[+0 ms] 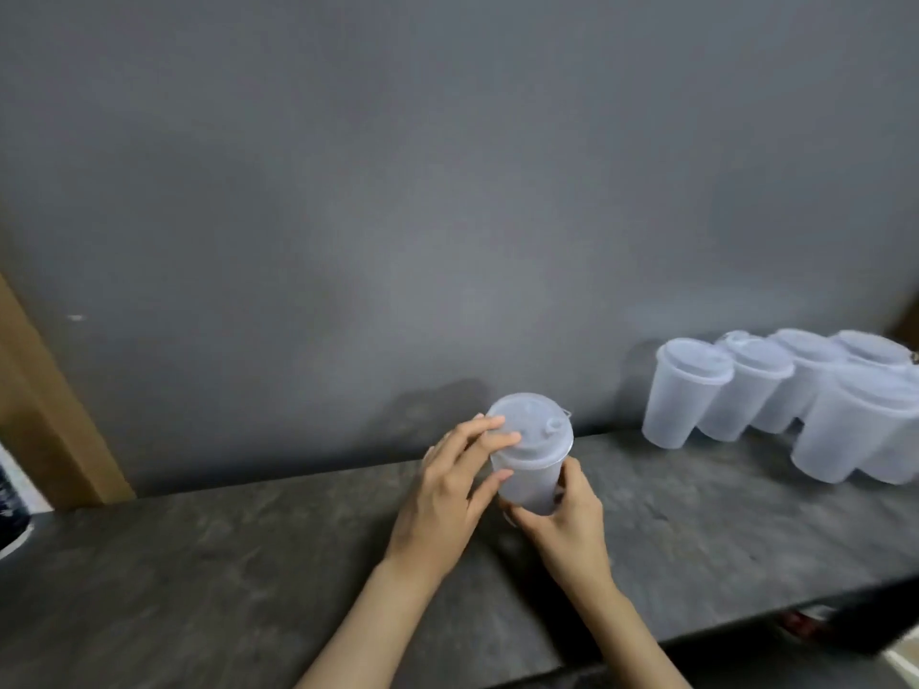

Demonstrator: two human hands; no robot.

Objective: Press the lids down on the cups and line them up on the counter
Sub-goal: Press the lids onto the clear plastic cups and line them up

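**Lidded cup held over the counter, both hands on it**

Head view: near the back edge of the dark counter [248, 564], mid-length, a translucent cup [529, 482] tilted to the right. Right hand [567, 527] wrapped round its lower part, fingers curled under the base, forearm reaching in from the front edge. Left hand [447, 494] beside it, thumb against the cup wall, two fingertips [502, 440] laid on the lid [529, 430]. Toward the right end, against the grey wall [398, 191], a cluster of lidded cups [776, 400], standing close together.
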